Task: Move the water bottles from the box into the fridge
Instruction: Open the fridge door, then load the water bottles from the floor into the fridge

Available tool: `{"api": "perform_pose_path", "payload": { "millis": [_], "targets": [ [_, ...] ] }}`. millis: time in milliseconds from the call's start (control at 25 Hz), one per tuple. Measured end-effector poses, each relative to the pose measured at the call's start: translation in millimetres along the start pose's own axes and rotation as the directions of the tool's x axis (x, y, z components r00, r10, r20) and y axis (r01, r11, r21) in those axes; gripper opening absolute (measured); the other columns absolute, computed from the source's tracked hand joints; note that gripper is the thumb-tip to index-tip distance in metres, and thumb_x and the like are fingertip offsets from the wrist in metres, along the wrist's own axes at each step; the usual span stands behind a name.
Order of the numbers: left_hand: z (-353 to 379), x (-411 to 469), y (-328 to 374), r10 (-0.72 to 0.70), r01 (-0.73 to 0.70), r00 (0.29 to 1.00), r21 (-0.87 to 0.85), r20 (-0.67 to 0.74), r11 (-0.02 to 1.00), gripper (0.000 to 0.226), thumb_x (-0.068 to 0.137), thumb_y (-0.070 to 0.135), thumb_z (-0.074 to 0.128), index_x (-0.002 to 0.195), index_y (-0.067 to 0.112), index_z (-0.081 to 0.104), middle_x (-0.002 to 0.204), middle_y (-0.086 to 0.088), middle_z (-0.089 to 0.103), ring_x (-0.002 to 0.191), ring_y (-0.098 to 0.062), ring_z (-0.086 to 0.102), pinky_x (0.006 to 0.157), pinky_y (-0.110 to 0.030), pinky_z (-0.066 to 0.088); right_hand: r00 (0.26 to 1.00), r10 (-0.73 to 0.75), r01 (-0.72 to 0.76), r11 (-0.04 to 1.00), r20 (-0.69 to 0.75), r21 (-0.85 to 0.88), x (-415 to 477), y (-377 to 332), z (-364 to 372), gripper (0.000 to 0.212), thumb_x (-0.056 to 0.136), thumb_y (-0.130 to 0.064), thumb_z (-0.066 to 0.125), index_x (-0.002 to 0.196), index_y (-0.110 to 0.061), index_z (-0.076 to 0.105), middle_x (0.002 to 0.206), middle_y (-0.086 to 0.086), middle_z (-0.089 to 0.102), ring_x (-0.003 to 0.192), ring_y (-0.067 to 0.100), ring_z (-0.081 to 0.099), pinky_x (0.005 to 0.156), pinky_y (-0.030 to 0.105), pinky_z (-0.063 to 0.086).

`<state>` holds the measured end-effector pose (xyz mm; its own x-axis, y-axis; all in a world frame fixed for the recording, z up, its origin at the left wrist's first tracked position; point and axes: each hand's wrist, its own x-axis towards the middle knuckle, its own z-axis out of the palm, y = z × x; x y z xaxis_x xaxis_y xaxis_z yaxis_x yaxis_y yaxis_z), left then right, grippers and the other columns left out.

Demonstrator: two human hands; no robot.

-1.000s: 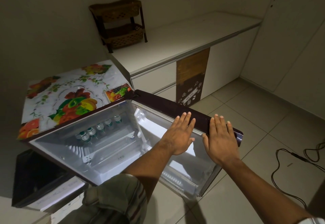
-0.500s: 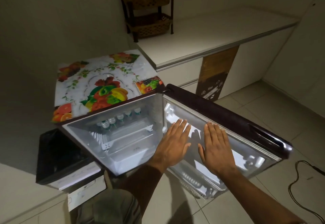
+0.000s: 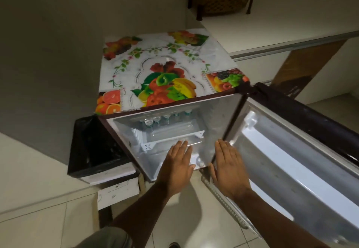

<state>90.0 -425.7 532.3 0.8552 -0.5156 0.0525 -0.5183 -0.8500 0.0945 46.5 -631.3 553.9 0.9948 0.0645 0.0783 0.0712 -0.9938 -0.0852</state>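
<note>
White plastic lines the inside of the small fridge [image 3: 218, 117] at the middle of the frame. Its dark door [image 3: 295, 150] is swung wide toward the lower right. A row of water bottles [image 3: 167, 118] stands upright along the back of the upper shelf, caps side by side, just under the fridge's top edge.

The person's left hand [image 3: 178, 167] hovers palm down in front of the open compartment, fingers straight and pressed together, holding nothing. The right hand [image 3: 230, 170] is just beside it, over the hinge side where the cabinet meets the door. It is flat too, fingers close together and the thumb a little apart; whether it touches the fridge edge I cannot tell.

A bright fruit-print cover [image 3: 165, 68] lies on top of the fridge. A black-lined bin [image 3: 97, 146] sits just beside the fridge at left centre. At the top right, a wicker rack [image 3: 219, 0] stands on a white counter [image 3: 281, 28].
</note>
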Motion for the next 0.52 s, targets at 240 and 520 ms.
{"api": "perform_pose_path", "payload": {
  "millis": [240, 520],
  "targets": [
    [83.9, 26.3, -70.9, -0.109, 0.1, 0.991, -0.113, -0.073, 0.989, 0.075, 0.092, 0.042, 0.069, 0.152, 0.006, 0.042, 0.157, -0.018, 0.042, 0.147, -0.034, 0.037, 0.119, -0.05, 0.035, 0.996, -0.094, 0.094, 0.994, 0.006, 0.054, 77.3, -38.0, 91.3, 0.072, 0.1, -0.047, 0.043, 0.157, -0.004, 0.03, 0.162, 0.017, 0.032, 0.148, 0.032, 0.034, 0.123, 0.048, 0.026],
    [180.1, 46.3, -117.3, -0.314, 0.296, 0.94, -0.136, -0.134, 0.945, 0.066, 0.103, 0.042, 0.051, 0.157, 0.007, 0.035, 0.165, -0.016, 0.029, 0.155, -0.033, 0.021, 0.124, -0.051, 0.025, 0.987, -0.162, 0.162, 0.986, 0.015, 0.048, 136.3, -47.9, 208.4, 0.074, 0.103, -0.05, 0.038, 0.159, -0.006, 0.022, 0.165, 0.015, 0.026, 0.152, 0.03, 0.027, 0.126, 0.043, 0.016]
  ]
}}
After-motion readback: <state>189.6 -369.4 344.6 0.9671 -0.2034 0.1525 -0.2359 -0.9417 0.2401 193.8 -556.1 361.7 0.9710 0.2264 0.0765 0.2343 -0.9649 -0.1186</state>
